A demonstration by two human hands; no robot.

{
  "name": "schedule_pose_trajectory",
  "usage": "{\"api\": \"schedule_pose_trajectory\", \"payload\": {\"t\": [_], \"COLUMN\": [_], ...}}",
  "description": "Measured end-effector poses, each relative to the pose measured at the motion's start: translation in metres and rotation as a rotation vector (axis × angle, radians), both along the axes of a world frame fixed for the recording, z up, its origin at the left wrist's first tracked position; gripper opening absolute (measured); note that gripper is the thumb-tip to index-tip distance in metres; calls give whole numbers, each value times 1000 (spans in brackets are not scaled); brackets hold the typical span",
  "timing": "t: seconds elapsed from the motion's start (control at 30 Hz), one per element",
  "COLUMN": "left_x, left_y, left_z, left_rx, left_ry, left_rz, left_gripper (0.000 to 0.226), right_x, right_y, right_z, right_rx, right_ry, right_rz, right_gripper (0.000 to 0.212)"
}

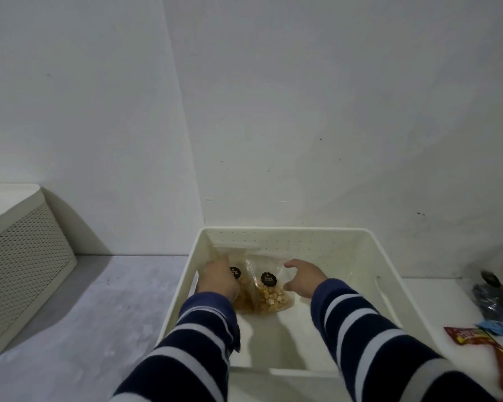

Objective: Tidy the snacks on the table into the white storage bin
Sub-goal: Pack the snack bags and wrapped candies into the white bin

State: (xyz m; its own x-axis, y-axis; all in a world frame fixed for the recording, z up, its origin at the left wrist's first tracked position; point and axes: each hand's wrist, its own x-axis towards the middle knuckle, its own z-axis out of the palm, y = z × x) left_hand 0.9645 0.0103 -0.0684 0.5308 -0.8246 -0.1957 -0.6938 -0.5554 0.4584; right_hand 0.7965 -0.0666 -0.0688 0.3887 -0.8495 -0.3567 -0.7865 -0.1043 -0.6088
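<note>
Both hands are down inside the white storage bin (360, 250), reaching in from navy-and-white striped sleeves (369, 323). The left hand (219, 278) lies back-up over the upper part of a clear bag of golden-brown snacks (244, 298); its fingers are hidden under the hand, so I cannot tell whether it grips the bag or only rests on it. The right hand (304, 278) is spread into a loose C, thumb low and fingers high, at the right edge of a second clear bag of pale yellow round pieces (270, 295) - whether it touches the plastic is unclear. The two bags stand side by side, touching, against the bin's far left wall, each with a round black label. Both lie between the hands, on the bin's bare white floor.

The bin is pushed up against a white wall (302, 111), close to the room's corner. Left of the bin the table wears a pale grey cloth (84, 314); right of it the surface is plain white (447, 300). More snacks lie there, still outside the bin - a dark packet in clear wrap (494, 297), a blue packet (497, 327) and red packets (471, 336) at the frame's edge. Far left on the cloth stands a cream perforated basket (21, 256) with a flat lid.
</note>
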Motion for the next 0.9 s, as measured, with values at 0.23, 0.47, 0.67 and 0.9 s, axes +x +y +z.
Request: {"api": "schedule_pose_trajectory", "payload": {"t": [0.23, 0.47, 0.67, 0.9], "left_x": [-64, -180, -296, -417], "left_y": [19, -1, -25, -80], "left_z": [62, 94, 94, 41], "left_rx": [-34, -20, -39, -25], "left_ry": [-41, -135, -79, 58], "left_rz": [-285, -641, -738, -640], "left_gripper": [47, 38, 39, 37], "right_x": [-81, -204, -319, -444], "right_y": [30, 37, 24, -24], "right_z": [82, 114, 90, 52], "right_rx": [-202, -266, -219, -150], "right_ry": [19, 121, 182, 273], "right_rz": [68, -58, -153, -110], "right_gripper": [41, 36, 35, 39]}}
